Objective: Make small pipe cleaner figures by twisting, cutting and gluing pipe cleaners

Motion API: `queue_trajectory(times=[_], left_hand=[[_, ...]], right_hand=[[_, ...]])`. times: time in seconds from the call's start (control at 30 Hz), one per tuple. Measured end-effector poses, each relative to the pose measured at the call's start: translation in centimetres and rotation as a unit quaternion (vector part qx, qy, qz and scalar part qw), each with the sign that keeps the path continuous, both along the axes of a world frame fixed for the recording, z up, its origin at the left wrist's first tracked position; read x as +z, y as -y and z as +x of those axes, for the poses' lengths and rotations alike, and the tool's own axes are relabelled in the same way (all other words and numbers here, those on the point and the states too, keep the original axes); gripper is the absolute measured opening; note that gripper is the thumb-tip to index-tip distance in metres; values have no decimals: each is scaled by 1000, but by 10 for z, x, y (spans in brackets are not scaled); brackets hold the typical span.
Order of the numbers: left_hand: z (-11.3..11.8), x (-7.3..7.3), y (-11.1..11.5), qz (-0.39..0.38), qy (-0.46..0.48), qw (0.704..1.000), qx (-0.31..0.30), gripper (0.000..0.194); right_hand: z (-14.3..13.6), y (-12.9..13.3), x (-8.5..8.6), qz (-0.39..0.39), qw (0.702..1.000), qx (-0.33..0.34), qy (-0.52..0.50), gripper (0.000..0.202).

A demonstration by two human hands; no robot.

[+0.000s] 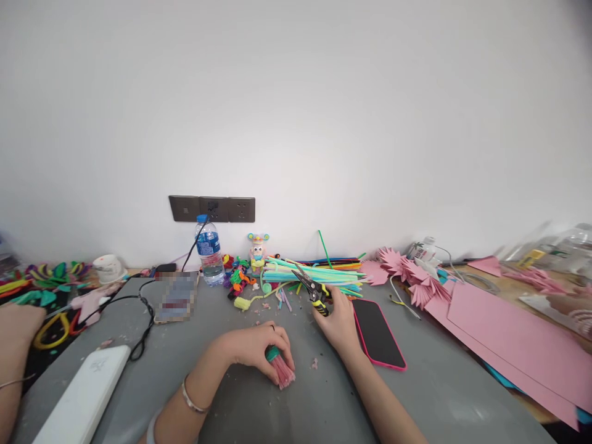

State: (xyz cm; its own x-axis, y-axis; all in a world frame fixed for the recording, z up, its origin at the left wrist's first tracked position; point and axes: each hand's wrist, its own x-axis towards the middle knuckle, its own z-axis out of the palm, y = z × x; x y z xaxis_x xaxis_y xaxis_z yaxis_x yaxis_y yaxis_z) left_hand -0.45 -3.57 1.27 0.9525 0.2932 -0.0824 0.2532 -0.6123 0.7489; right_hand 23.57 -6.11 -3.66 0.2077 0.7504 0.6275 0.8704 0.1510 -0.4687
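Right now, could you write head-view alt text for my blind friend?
The left hand holds a pink-and-green bundle at a gray table; the right hand holds pliers near colorful pipe cleaners, with a pink-edged phone alongside.

The scene is brightly and evenly lit, though the source of the light is not shown. The pale wall [305, 123] is brightest around its middle and is dimmed to grey towards the sides, with the upper right corner darkened most. A soft, pale glare is reflected on the worktop [439, 394] at lower right, and only diffuse shade is cast near the hands [263, 346]. The centre is rendered fairly sharply. Towards the edges, the white slab [86, 394] and pink sheets [518, 345] are stretched by wide-angle distortion, and the clear plastic [578, 240] at far right is blurred. One flat device [176, 299] is obscured by coarse pixel blocks.
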Motion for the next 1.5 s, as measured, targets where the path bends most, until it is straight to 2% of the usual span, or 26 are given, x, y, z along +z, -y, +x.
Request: queue_trajectory(times=[0.1, 0.23, 0.4, 0.57, 0.77, 0.93, 1.2, 1.37, 1.5], left_hand=[[0, 3, 2, -17, 8, 999, 36, 28], [1, 9, 2, -40, 58, 990, 120, 26], [2, 12, -4, -56, 142, 957, 245, 25], [1, 6, -13, -103, 202, 926, 303, 25], [1, -5, -19, -165, 191, 914, 316, 36], [6, -13, -15, -197, 166, 929, 266, 31], [8, -25, -16, -140, 126, 948, 256, 17], [9, -20, -15, -148, 175, 937, 263, 17], [10, -12, -15, -164, 242, 905, 308, 26]], right_hand=[[0, 0, 0, -1, 1000, 5, -7, 37], [0, 1, 2, -2, 1000, 12, -10, 37], [0, 1, 3, -20, 1000, 10, -12, 39], [-1, 0, 1, -33, 999, 9, -4, 37], [-1, -1, 2, -43, 999, 12, -4, 37], [-1, -1, 1, -48, 999, 13, -11, 36], [1, -4, -4, -51, 998, 15, -18, 38], [2, -4, -4, -48, 998, 21, -19, 38], [3, -4, -5, -51, 998, 30, -20, 38]])
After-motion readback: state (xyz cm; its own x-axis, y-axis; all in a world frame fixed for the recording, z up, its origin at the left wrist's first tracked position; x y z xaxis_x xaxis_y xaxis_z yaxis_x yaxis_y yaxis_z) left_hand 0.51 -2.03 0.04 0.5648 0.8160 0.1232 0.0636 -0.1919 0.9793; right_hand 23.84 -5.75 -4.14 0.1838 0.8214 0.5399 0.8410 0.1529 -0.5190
